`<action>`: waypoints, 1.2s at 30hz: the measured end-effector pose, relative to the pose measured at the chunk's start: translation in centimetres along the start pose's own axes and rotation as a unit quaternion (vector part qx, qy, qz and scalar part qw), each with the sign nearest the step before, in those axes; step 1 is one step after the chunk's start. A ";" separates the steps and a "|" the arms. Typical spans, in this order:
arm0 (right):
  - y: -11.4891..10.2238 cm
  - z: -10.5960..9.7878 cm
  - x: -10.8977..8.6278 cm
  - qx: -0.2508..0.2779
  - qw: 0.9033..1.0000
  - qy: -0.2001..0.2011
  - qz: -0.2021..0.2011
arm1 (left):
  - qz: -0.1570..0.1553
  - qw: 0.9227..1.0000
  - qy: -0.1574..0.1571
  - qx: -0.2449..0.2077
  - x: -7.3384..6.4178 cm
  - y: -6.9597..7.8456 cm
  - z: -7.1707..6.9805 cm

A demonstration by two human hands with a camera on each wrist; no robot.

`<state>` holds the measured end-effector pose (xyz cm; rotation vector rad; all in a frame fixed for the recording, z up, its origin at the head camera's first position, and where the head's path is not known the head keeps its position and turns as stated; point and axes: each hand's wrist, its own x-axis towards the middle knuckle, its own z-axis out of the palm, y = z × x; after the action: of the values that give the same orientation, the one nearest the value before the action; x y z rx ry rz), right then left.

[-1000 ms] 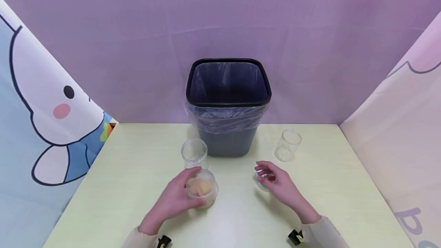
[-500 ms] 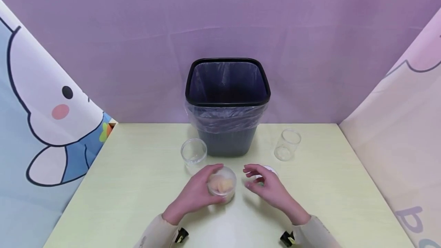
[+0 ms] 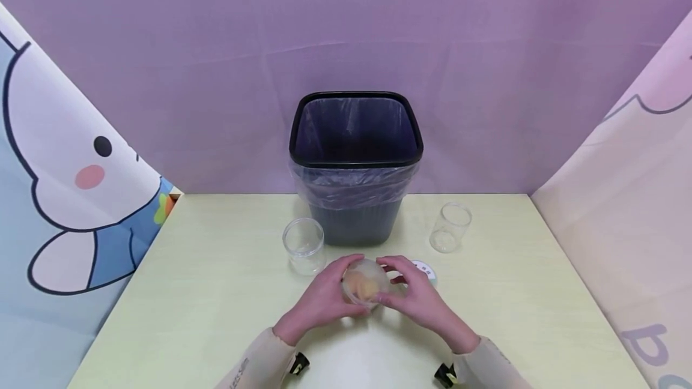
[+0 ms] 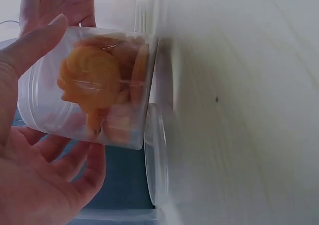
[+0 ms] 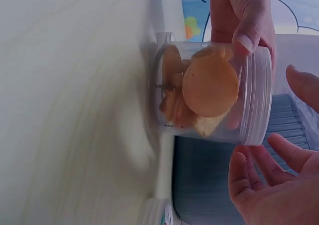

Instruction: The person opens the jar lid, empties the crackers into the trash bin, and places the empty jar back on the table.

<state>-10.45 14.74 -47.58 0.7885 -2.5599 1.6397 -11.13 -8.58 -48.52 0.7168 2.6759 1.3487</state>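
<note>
A clear plastic jar [image 3: 363, 284] with orange-brown, biscuit-like pieces inside is between the hands in the head view. My left hand [image 3: 324, 296] grips its side, thumb and fingers on opposite sides. From the right, my right hand [image 3: 413, 296] curves around the upper part of the jar. In the right wrist view its fingertips [image 5: 241, 160] are close to the ridged lid [image 5: 259, 95], and the thumb stands apart from it. The jar [image 4: 102, 85] looks upright, its base close to the table; I cannot tell whether it touches.
A grey bin [image 3: 354, 221] with a black rim and a plastic liner stands behind the hands. A clear empty jar [image 3: 304, 245] is at its left, a clear glass [image 3: 450, 228] at its right. A round white-labelled lid [image 3: 425, 271] lies behind my right hand.
My left hand has carried the jar of biscuit-like pieces to the right. My right hand has left the round labelled thing and moved left to the jar.
</note>
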 end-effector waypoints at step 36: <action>-1.2 0.6 0.5 -0.114 0.993 -0.007 0.026 | -0.030 0.996 -0.032 -0.074 0.4 -1.5 1.5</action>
<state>-10.22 13.64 -46.73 0.7228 -2.7328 1.3245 -11.68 -8.02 -50.49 0.6478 2.4960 1.4625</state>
